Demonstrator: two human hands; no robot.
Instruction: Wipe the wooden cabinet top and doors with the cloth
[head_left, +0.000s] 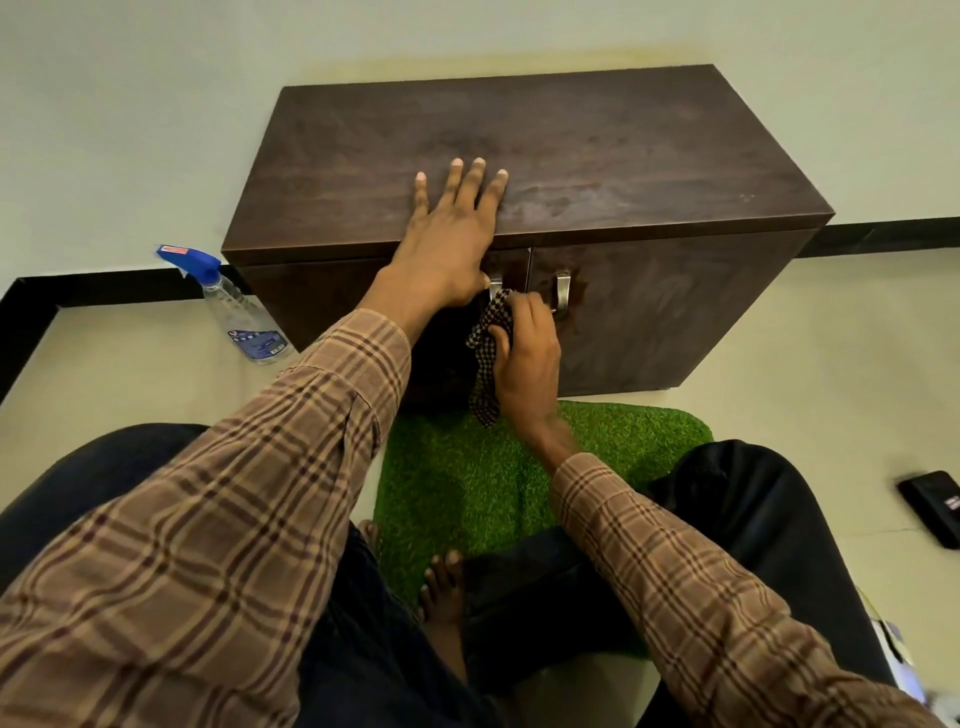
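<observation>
A dark wooden cabinet (597, 150) stands against the wall, with two doors and two metal handles (562, 292) on its front. My left hand (451, 228) lies flat on the cabinet top at its front edge, fingers spread, thumb hanging over the edge. My right hand (524, 358) grips a black-and-white checked cloth (488, 353) and presses it against the left door beside its handle. Part of the cloth dangles below my hand. The left door is mostly hidden behind my arms.
A clear spray bottle with a blue nozzle (234, 306) stands on the floor left of the cabinet. A green grass-like mat (467, 483) lies in front of it. A black device (935, 506) lies on the floor at right. My legs and bare feet fill the foreground.
</observation>
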